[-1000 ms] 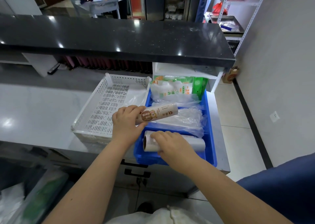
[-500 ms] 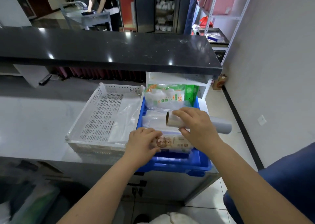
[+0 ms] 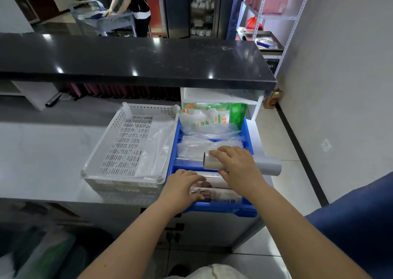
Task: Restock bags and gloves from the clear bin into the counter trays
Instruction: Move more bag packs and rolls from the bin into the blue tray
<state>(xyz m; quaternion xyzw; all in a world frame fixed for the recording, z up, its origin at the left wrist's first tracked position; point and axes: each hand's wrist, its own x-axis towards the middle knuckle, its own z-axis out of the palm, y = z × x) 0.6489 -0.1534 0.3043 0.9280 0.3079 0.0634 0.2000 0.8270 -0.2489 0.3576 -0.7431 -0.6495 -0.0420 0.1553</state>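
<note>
Rolls of plastic bags fill the near compartment of a blue divided tray (image 3: 173, 151) at the right end of a pale counter (image 3: 42, 161), where a person leans in with both bare arms. Two printed rolls (image 3: 217, 188) lie side by side against the tray's front wall, their brown-and-white labels facing up. The left hand (image 3: 180, 186) rests on their left ends, fingers curled over the rolls and pressing down rather than lifting them. The right hand (image 3: 238, 166) is clamped around a plain grey roll (image 3: 268, 166), held level just above the tray; its open core end points left and its far end juts past the tray's right wall.

Behind the grey roll, the tray's middle compartment holds flat stacks of clear bags (image 3: 191, 149). The far compartment carries a green-and-white packet (image 3: 214, 117) standing tilted against the back; whether it contains gloves or bags is hard to say from here, as the print is too small to read.

Touching the blue tray's left wall sits a white perforated basket (image 3: 125, 142), with a loose sheet of clear plastic film (image 3: 157, 142) draped down its right inner side.

A raised black countertop (image 3: 131, 59) runs across behind both containers. Beyond it a second person (image 3: 136, 2) stands at a grey cart (image 3: 106, 21). Metal shelving (image 3: 287, 17) lines the right-hand wall.
</note>
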